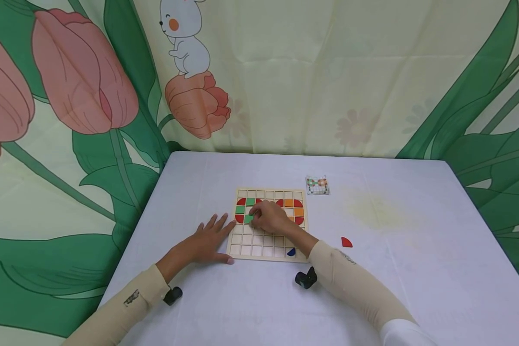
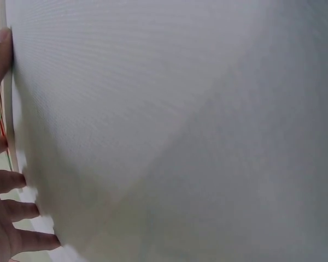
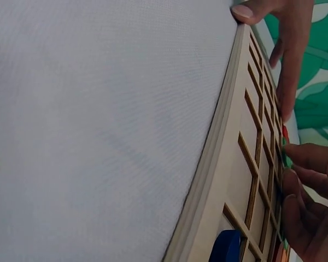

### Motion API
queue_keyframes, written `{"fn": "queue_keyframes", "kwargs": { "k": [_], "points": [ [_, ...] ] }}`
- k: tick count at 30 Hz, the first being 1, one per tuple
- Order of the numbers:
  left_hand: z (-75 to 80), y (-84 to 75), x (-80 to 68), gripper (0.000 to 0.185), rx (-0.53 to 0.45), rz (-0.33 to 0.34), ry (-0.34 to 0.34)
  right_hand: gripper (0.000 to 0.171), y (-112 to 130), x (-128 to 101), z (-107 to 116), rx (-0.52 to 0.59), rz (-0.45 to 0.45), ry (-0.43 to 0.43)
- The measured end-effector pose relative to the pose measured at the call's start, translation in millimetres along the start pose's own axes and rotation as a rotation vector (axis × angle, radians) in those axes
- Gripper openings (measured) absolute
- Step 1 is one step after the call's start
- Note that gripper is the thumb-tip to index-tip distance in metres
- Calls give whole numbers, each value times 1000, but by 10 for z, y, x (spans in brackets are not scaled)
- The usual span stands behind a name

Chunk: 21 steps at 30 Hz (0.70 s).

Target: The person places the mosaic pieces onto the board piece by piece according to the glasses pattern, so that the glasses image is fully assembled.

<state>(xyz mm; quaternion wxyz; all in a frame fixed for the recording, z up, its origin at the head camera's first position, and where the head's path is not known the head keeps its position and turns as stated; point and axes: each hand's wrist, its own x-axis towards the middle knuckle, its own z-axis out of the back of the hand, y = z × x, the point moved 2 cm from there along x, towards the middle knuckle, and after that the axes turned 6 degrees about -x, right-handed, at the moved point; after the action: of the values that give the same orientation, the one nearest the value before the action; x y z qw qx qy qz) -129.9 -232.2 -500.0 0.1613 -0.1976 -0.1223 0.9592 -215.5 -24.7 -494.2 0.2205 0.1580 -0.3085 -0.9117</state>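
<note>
Three top rows of the wooden grid board (image 1: pixel 268 250) partly filled; lower rows mostly bare. Right hand (image 1: pixel 271 217) pinches a green tile (image 1: pixel 248 219) at board's 9 o'clock; left hand (image 1: pixel 209 239) flat, bracing the edge. Red piece (image 1: pixel 346 242) waits on table (image 1: pixel 415 269) at 3 o'clock.

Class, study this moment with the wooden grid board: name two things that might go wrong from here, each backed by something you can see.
1. The right hand pinches a green square tile among red and green pieces already seated; a slip of the grip may knock neighbours out of their cells.
2. The left hand lies flat against the edge of the grid board; if it lifts, the board may slide on the smooth white tablecloth.
</note>
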Motion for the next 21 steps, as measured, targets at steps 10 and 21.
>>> {"fn": "queue_keyframes", "kwargs": {
  "k": [10,21],
  "points": [
    [-8,11,8,110,13,-1,-7,26,28,18,0,-38,-16,-3],
    [5,-21,-18,110,1,4,-10,26,34,-41,53,-40,24,-1]
  ]
}}
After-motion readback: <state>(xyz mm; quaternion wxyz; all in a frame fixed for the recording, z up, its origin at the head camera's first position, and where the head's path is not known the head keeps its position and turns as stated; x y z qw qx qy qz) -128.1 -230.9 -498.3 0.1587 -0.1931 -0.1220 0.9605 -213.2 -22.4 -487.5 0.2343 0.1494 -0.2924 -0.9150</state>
